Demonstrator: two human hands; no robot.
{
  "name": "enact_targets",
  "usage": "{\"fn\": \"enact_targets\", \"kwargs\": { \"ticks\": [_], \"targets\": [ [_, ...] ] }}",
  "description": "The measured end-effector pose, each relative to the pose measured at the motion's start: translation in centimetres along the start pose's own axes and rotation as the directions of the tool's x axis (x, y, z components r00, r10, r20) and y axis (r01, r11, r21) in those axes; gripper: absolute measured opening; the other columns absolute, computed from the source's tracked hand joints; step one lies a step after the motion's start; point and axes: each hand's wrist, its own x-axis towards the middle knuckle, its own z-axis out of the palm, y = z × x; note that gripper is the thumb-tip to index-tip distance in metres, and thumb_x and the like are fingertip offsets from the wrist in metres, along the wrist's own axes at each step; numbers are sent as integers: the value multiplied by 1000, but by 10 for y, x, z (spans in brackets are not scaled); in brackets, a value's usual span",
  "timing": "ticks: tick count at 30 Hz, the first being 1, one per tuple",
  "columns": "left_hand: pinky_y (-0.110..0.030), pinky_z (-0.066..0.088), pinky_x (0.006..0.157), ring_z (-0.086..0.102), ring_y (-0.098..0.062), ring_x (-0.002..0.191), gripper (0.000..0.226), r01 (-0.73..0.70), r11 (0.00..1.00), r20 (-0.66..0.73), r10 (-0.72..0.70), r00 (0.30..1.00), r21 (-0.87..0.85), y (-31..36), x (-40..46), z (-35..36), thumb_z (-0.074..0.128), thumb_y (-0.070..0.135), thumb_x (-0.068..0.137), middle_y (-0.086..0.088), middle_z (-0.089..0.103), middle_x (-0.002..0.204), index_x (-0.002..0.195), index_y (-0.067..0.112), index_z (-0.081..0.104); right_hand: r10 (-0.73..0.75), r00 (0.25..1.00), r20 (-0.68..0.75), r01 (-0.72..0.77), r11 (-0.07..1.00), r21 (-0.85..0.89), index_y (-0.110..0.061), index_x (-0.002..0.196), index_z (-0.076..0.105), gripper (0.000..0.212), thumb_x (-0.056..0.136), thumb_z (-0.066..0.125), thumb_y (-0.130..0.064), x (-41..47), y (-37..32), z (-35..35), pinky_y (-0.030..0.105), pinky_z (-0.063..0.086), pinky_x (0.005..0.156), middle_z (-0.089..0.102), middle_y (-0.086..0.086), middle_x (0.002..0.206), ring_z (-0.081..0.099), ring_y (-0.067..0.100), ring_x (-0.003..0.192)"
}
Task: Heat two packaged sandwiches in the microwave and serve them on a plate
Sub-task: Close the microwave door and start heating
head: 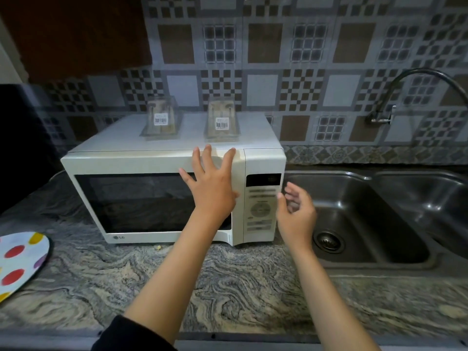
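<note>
against the upper right part of the microwave door, the left hand [211, 184] lay flat with its fingers straight and spread, holding nothing; its fingertips [229, 154] reached the top edge of the door, next to the seam with the control panel [260, 210]. just to the right, in front of that panel's lower half, the right hand [296, 211] hung in the air with its fingers loosely curled and nothing in them; whether it touched the panel could not be told, as it was blurred. a dark sleeve [126, 335] showed on the left forearm near the bottom edge.

the microwave [154, 163] was white, its dark-windowed door shut, and it stood on a marbled grey countertop [228, 279]. on its top, well behind the left hand's fingertips, stood the two packaged sandwiches, each in a clear plastic wedge with a barcode label: the left sandwich pack [160, 121] towards the middle of the top, and the right sandwich pack [222, 122] beside it, apart from it. neither hand touched either pack.

at the left edge of the countertop, well apart from the microwave, lay a plate [17, 259] with red, yellow and purple dots, partly cut off by the frame. to the right of the microwave sat a steel double sink [367, 224] with a curved tap [405, 87] above it on the patterned tiled wall [304, 59].
</note>
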Motion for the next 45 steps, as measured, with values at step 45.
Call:
{"fn": "enact_targets", "kwargs": {
  "ticks": [45],
  "targets": [
    [-68,-5,106,-16,-32,144,95,37,995,0,-37,999,-93,2,0,7,80,26,71,-10,-2,157,142,39,18,-18,974,227,104,921,-375,-11,126,50,62,77,77,-38,-4,30,5,36,53,81,59,5,117,58,20,104]
  ]
}}
